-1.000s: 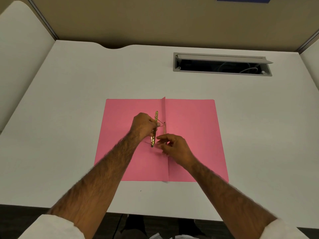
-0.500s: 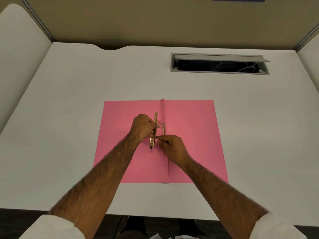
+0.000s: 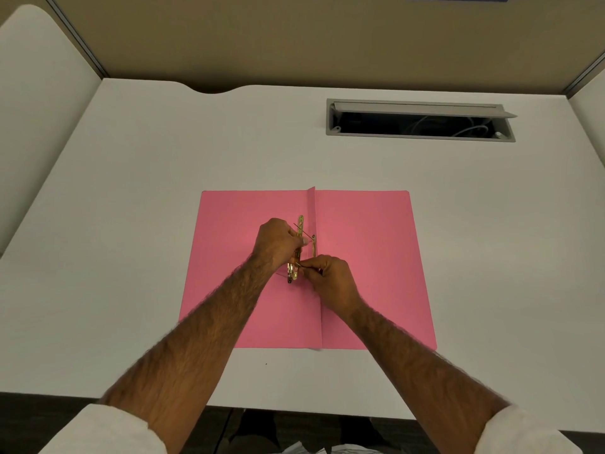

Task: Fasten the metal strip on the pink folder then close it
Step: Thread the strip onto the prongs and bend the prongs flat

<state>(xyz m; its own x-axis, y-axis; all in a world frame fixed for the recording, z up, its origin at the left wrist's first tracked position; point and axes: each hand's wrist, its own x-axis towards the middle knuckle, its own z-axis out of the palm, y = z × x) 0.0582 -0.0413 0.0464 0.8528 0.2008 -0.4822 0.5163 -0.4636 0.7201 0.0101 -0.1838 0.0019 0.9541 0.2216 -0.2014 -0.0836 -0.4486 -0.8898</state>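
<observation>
Two bare hands meet at the middle of an open pink folder (image 3: 366,257) that lies flat on a white desk (image 3: 163,208). The left hand (image 3: 278,245) is curled shut around a gold metal strip (image 3: 300,224), gripping it about halfway along; the strip runs roughly parallel to the folder's centre fold and just left of it, its rounded top end poking out above the knuckles and its lower end showing below the hand. The right hand (image 3: 330,280) sits just beside and below the left, its thumb and forefinger pinched together on a thin metal prong (image 3: 299,264) near the lower end of the strip. A second thin prong (image 3: 302,231) crosses the strip at a slant by the left hand's fingertips. Close to the fold, between the two hands, a short metal piece (image 3: 314,247) stands against the raised crease (image 3: 311,204) of the folder. Both forearms are bare, with white sleeves (image 3: 108,430) pushed up near the lower edge of the view. At the far right of the desk a grey cable slot (image 3: 419,121) is open, with pale cords visible inside. Tan partition walls (image 3: 294,37) close in the desk behind.
</observation>
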